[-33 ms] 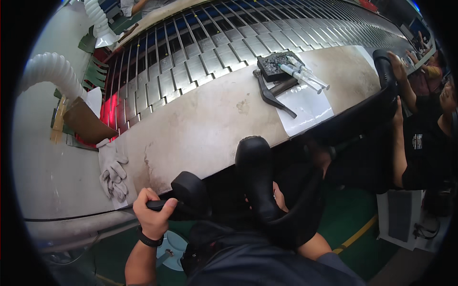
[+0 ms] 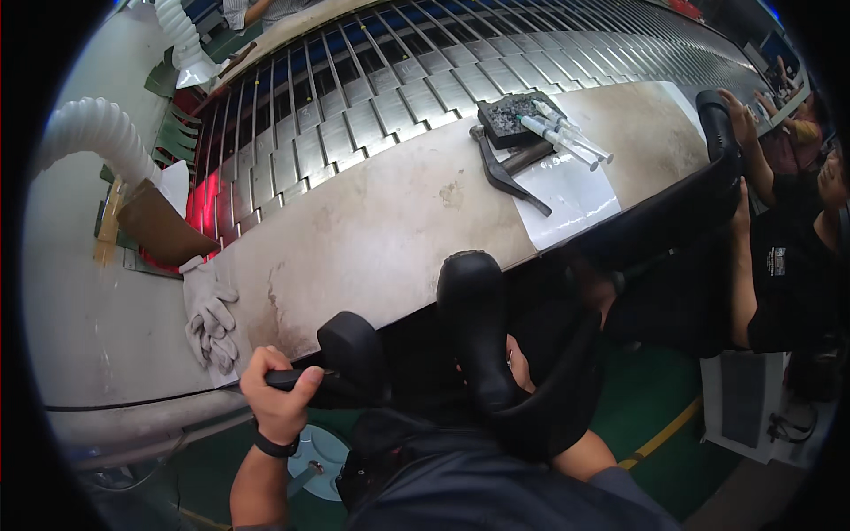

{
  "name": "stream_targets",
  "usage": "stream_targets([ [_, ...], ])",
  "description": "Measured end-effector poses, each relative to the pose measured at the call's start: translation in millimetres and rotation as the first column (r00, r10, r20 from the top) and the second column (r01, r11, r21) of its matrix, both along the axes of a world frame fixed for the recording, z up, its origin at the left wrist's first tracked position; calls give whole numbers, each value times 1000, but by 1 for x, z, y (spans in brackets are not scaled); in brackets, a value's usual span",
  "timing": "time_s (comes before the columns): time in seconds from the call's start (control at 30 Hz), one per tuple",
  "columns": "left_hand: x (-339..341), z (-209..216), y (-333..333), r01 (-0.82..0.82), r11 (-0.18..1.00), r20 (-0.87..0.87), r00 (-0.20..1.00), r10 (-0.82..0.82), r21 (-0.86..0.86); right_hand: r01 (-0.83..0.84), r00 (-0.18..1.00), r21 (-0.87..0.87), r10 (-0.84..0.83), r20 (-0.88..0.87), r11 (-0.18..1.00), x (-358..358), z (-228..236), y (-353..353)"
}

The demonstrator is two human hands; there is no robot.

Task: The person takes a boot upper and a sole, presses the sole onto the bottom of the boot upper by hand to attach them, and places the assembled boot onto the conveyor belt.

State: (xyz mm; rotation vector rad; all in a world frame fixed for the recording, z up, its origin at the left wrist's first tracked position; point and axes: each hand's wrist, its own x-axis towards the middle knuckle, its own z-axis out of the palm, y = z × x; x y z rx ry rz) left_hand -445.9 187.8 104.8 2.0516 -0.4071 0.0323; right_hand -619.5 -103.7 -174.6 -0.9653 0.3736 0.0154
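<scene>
A black boot (image 2: pixel 471 288) is held in front of my body, its rounded toe up beside the bench edge. My right hand (image 2: pixel 520 367) is wrapped around the boot from behind, and most of its fingers are hidden. At the left, my left hand (image 2: pixel 280 388) grips the dark handle of a black hammer (image 2: pixel 349 339). The hammer's broad, rounded head stands just left of the boot, apart from it. On the bench lies another hammer (image 2: pixel 505 170), with a curved black head.
White-and-clear syringes (image 2: pixel 571 144) rest against a dark rough block (image 2: pixel 506 124) on white paper (image 2: pixel 575 199). Pale gloves (image 2: pixel 209 319) lie at the bench's left end. A metal slatted conveyor (image 2: pixel 354 133) runs behind. At right, another person holds a black boot (image 2: pixel 682 199).
My left hand and its hammer have shifted slightly left and up. The boot in my right hand stays almost where it was.
</scene>
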Motion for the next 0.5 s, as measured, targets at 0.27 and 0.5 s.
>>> stream_targets([
  [0.27, 12, 120, -28, 183, 923, 397, 917, -36, -339, 319, 945, 317, -274, -180, 893, 21, 92, 0],
  [0.5, 31, 40, -98, 275, 911, 152, 931, -333, 308, 252, 964, 132, -237, -119, 959, 28, 127, 2],
])
